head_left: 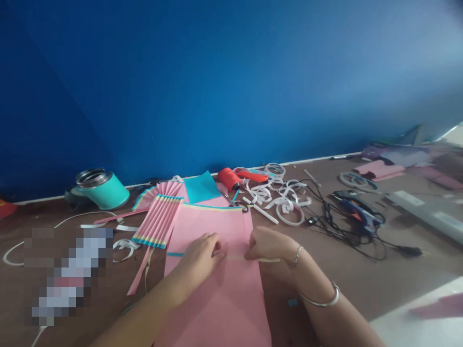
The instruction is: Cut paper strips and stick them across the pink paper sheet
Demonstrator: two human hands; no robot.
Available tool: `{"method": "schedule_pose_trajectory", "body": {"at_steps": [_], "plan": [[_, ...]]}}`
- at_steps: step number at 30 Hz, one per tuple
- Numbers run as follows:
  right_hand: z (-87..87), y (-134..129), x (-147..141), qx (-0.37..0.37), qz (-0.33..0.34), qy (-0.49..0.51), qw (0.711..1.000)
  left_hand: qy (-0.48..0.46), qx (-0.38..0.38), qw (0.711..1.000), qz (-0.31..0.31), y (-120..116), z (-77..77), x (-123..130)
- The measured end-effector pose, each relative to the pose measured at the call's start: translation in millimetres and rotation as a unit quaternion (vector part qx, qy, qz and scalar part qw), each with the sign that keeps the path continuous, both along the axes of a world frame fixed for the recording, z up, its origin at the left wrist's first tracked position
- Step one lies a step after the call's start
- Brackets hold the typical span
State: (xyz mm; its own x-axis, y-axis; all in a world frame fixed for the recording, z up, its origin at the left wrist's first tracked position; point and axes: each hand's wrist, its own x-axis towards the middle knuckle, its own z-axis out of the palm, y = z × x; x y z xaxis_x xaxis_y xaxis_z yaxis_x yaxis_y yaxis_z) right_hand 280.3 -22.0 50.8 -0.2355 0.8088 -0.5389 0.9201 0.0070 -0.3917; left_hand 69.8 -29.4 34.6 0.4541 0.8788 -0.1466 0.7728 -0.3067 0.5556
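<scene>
A long pink sheet (217,303) lies in front of me, with a blue strip (174,254) across its left part and a yellow strip (269,260) passing under my right hand and past the sheet's right edge. My left hand (202,253) rests on the sheet, its fingers curled; whatever they pinch is too small to name. Fingers bent, my right hand (265,243) presses on the yellow strip at the sheet's right edge. Pleated pink paper (159,220) with blue and yellow edging lies to the left. Scissors (245,208) rest at the sheet's far edge.
Behind the sheet are a blue paper square (203,188), a red spool (228,178) and curled white strips (265,193). A teal mug (108,190) lies back left. At right are a glue gun (356,212), black cables (336,236) and a white power strip (427,212).
</scene>
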Motion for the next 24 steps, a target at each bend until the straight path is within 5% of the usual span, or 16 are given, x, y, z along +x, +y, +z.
{"method": "schedule_pose_trajectory", "body": {"at_steps": [8,14,17,21,24], "plan": [[-5.4,1.3,1.4,-0.012,-0.010,0.071,0.997,-0.051,0.023,0.996,0.076,14.1,-5.1,-9.5],[-1.9,-0.2,-1.5,0.021,-0.034,0.089,0.995,-0.173,0.010,0.969,0.176,24.9,6.5,-17.0],[-3.4,0.8,-2.6,0.025,-0.052,0.084,0.995,-0.298,-0.078,0.924,0.226,26.2,12.8,-18.8],[-6.6,2.2,-2.2,0.033,-0.068,0.093,0.993,-0.467,-0.174,0.808,0.315,35.5,13.4,-25.6],[-11.3,3.9,-0.7,0.049,-0.071,0.094,0.992,-0.477,-0.101,0.810,0.326,38.0,13.4,-28.5]]}}
